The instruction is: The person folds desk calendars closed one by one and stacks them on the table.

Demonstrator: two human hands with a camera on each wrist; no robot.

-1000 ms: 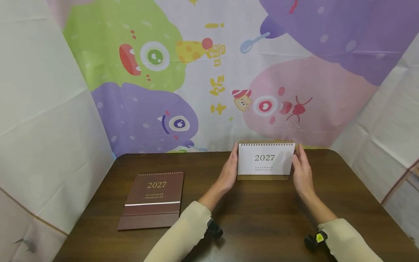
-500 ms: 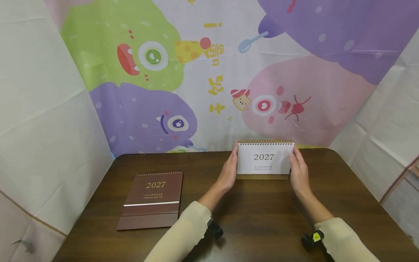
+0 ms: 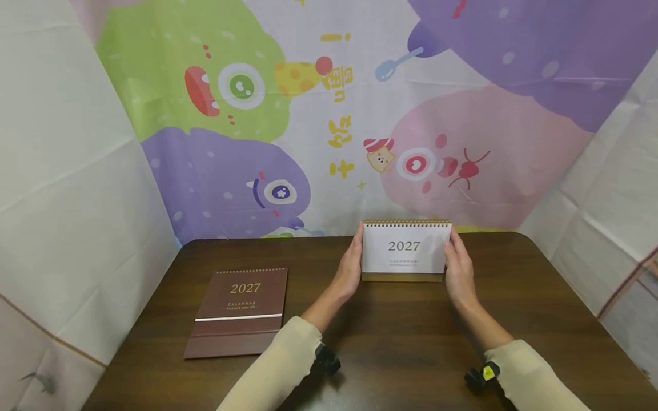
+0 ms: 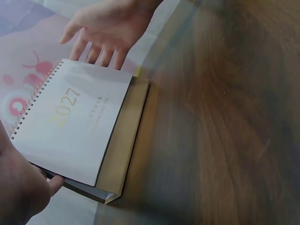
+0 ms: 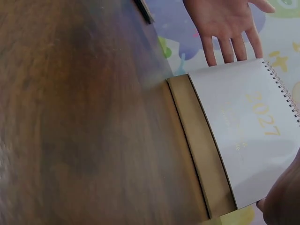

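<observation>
A white desk calendar (image 3: 403, 248) printed "2027" stands upright near the back of the table, its spiral binding on top and a tan base strip below. My left hand (image 3: 349, 265) lies along its left side with the fingers straight. At the opposite side is my right hand (image 3: 460, 271), fingers extended along the edge. In the left wrist view, the left thumb (image 4: 56, 183) is by the calendar's lower corner, and the right fingers (image 4: 107, 55) reach behind its far edge. A maroon 2027 calendar (image 3: 241, 297) lies flat at the left, untouched.
The dark wood table (image 3: 401, 348) ends at a cloth backdrop (image 3: 339, 194) with cartoon monsters, close behind the white calendar. Pale cloth walls (image 3: 67, 171) flank both sides. Black devices (image 3: 327, 359) are strapped at both wrists.
My right hand has come in against the white calendar's right side. Both hands and that calendar have then shifted a little to the left. The maroon calendar has stayed put.
</observation>
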